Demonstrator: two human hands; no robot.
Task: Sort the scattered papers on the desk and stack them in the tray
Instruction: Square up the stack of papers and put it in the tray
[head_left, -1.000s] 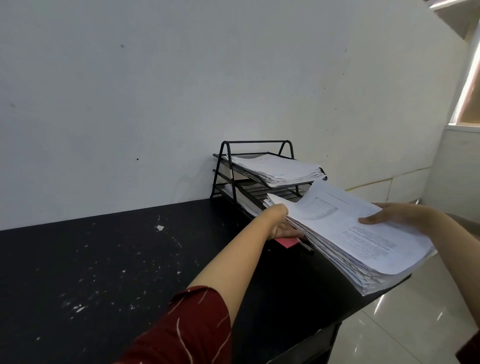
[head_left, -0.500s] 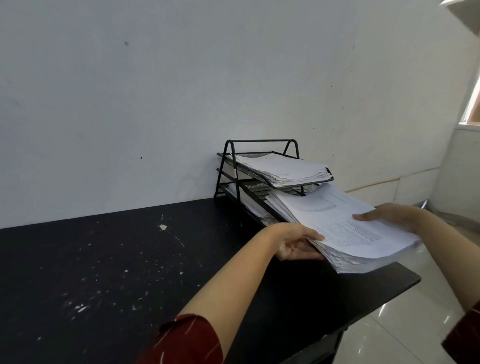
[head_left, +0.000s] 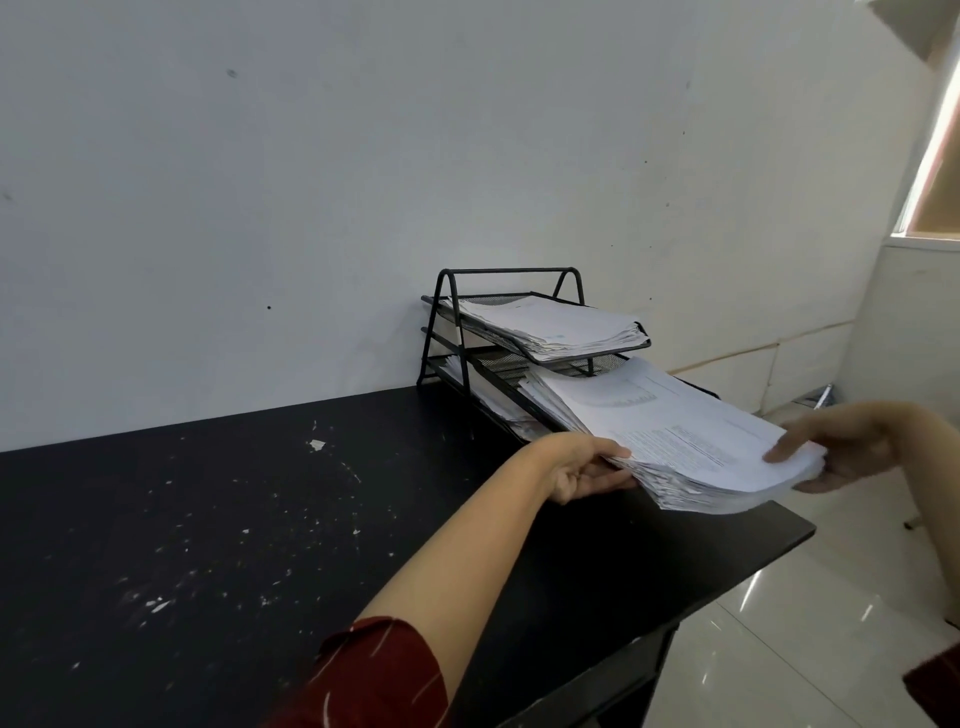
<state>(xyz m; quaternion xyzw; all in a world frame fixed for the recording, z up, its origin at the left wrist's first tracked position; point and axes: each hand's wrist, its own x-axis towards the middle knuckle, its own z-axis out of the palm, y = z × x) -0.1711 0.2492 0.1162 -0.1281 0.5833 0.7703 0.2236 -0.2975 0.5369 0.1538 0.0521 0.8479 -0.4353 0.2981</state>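
Observation:
A thick stack of white printed papers (head_left: 675, 431) slants with its far end inside the middle tier of a black wire tray rack (head_left: 452, 291) at the back of the desk. My left hand (head_left: 582, 467) grips the stack's near left edge, thumb on top and fingers underneath. My right hand (head_left: 841, 447) holds the near right corner the same way. The rack's top tier carries another pile of papers (head_left: 550, 325). More sheets lie in the bottom tier, mostly hidden.
The black desk (head_left: 234, 545) is speckled with white flecks and a small paper scrap (head_left: 316, 444). Its right edge drops to a glossy tiled floor (head_left: 810, 623). A white wall stands right behind the rack.
Both hands have pushed the thick stack away and deeper into the rack's middle tier. The stack has flattened, and the pink item seen under it earlier is out of sight.

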